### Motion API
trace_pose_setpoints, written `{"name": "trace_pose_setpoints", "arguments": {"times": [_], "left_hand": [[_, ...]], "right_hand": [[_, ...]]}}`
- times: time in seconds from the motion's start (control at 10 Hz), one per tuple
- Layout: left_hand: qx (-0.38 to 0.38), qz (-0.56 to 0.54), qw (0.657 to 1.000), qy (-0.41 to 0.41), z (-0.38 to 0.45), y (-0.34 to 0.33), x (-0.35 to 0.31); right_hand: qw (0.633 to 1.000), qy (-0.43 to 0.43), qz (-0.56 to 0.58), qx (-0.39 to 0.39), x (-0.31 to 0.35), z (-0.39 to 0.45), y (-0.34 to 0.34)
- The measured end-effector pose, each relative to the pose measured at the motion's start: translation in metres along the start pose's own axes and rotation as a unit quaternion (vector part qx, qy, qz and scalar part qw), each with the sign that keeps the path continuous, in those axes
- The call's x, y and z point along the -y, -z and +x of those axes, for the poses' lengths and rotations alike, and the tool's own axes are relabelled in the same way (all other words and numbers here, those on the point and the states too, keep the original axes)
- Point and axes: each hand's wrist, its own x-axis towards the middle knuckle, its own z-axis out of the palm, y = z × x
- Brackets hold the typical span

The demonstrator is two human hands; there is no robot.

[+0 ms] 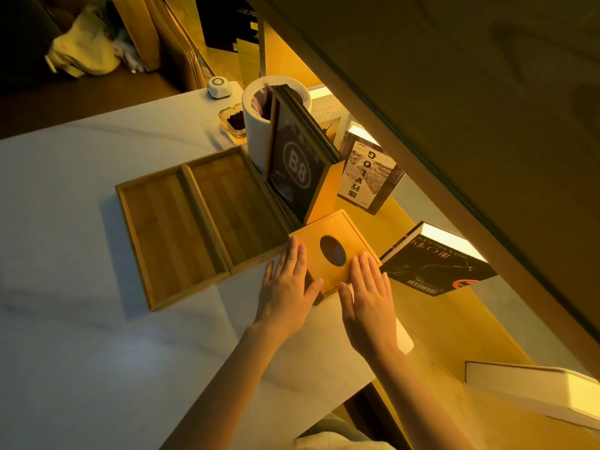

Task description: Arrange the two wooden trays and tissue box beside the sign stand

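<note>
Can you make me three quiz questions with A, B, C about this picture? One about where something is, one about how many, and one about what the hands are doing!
1. Where is the tissue box?
A. Inside a tray
B. Just in front of the sign stand
C. On a book

2. How many wooden trays lie side by side?
A. One
B. Two
C. Four

3. What are the hands doing?
A. Lying flat and open on the box
B. Gripping a book
C. Lifting a tray

Answers:
1 B, the box sits at the stand's foot.
2 B, the left tray and right tray touch.
3 A, the left hand and right hand rest with straight fingers.
</note>
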Motion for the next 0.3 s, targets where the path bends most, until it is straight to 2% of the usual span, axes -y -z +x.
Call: {"name": "trace_pose_setpoints", "arguments": {"times": [0.1, 0.2, 0.3], "left_hand": [[-0.010, -0.082, 0.997, 0.006, 0.000, 0.013, -0.003], [-0.026, -0.161, 0.987, 0.015, -0.005, 0.034, -0.002], [-0.049, -0.224, 0.973, 0.026, -0.007, 0.069, 0.006]], "right_hand": [[0.999, 0.004, 0.009, -0.032, 0.007, 0.006, 0.011], [0.994, 0.042, 0.103, -0.005, 0.028, 0.017, 0.024], [0.955, 0.035, 0.295, 0.021, 0.066, 0.036, 0.045]]}}
